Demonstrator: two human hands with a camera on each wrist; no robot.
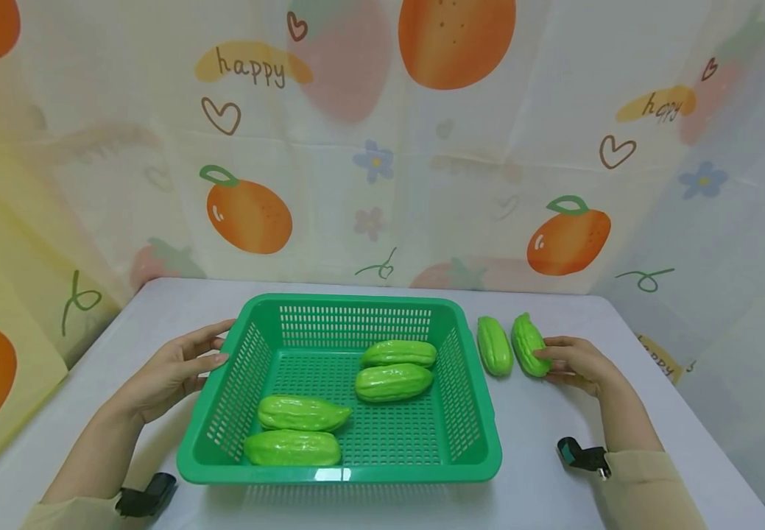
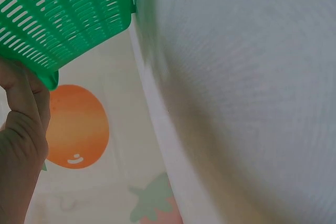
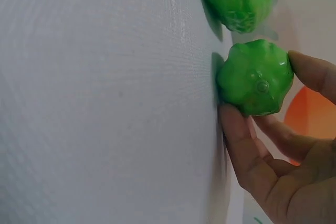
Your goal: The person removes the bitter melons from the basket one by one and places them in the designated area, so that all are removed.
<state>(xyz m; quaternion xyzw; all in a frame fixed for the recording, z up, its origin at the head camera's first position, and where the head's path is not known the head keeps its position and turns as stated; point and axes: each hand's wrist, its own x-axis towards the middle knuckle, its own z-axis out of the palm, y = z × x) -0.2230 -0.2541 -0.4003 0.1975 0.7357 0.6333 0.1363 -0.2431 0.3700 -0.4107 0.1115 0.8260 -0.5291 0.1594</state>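
My right hand [image 1: 577,362] pinches a green ribbed gourd [image 1: 528,344] on the table, right of the basket. In the right wrist view, thumb and fingers are on opposite sides of that gourd [image 3: 255,78], seen end-on. A second gourd [image 1: 495,346] lies just left of it, between it and the basket. A green plastic basket [image 1: 468,471] stands in the middle, two gourds [image 1: 394,383] at its right and two more [image 1: 292,447] at its front left. My left hand [image 1: 173,370] touches the basket's left rim with loosely bent fingers; the left wrist view shows part of this hand [image 2: 23,129] below the rim.
The white tabletop [image 1: 521,471] carries the basket and the two loose gourds. Behind it hangs a pale curtain [image 1: 415,191] printed with fruit, and the same cloth continues at both sides. A black wrist mount [image 1: 146,497] sits at the left sleeve, another [image 1: 581,455] at the right.
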